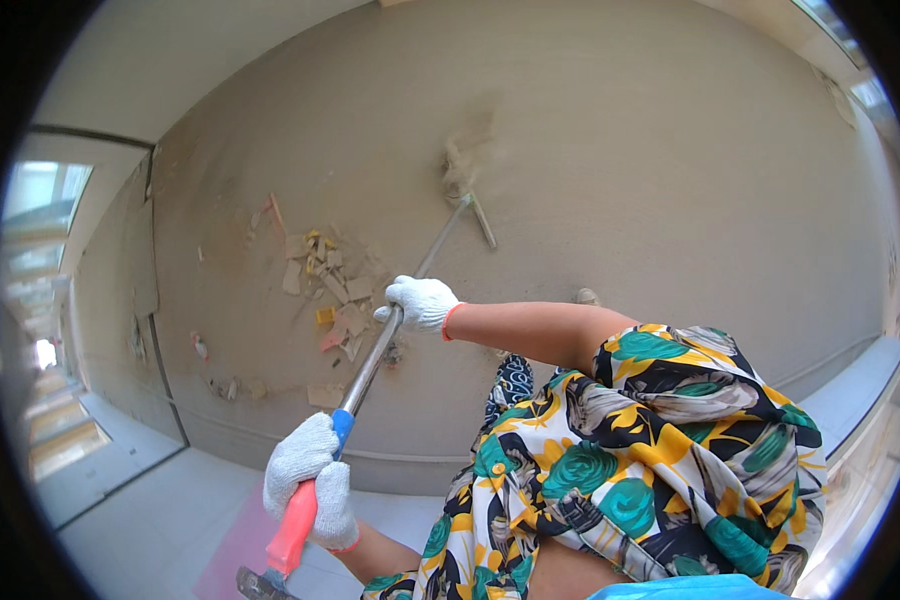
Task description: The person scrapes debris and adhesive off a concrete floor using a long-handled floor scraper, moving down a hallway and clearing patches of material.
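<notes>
Both my hands wear white knitted gloves with orange cuffs. My right hand (pixel 422 304) is closed around the middle of a long metal pole (pixel 379 352). Nearer my body, my left hand (pixel 311 480) grips the pole's blue end section together with the pink handle of a tool (pixel 292 529). That tool's dark metal head (pixel 261 585) points to the bottom edge; its exact kind is unclear. At the pole's far end a narrow crossbar head (pixel 484 221) lies at the floor, beside a blurred tan patch of dust or debris (pixel 461 165).
Broken pieces of board or tile (pixel 334 285), with yellow and pink scraps, lie on the dusty grey floor (pixel 645 150) left of the pole. A pale ledge (pixel 165 495) runs along the lower left. Windows (pixel 45 195) stand at far left. A shoe (pixel 587 297) shows near my right arm.
</notes>
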The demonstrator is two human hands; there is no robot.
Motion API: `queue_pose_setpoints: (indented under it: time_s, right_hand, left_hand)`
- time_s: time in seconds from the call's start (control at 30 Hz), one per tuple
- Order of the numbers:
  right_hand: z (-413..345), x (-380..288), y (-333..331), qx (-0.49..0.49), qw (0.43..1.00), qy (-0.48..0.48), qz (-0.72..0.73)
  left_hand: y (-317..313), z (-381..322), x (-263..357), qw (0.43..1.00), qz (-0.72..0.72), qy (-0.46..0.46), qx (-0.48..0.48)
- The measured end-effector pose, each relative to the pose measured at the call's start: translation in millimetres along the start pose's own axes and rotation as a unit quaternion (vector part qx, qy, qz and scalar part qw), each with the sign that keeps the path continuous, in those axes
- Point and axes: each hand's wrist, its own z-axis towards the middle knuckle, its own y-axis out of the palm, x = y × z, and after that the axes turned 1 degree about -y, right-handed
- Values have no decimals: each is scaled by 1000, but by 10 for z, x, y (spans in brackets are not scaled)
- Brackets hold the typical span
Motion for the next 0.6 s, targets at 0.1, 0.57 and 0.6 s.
queue_pose_setpoints:
  time_s: [0.1,0.57,0.6]
  right_hand:
    - [-8,-132,32,1,1000,-4,23]
    - [-239,-552,471,-104,982,-158,-8]
    - [-144,-254,96,-142,988,-56,-27]
  left_hand:
    - [-17,-34,55,999,31,6,-3]
    - [-451,-600,268,825,491,-6,279]
    - [-202,-301,-127,914,262,-51,306]
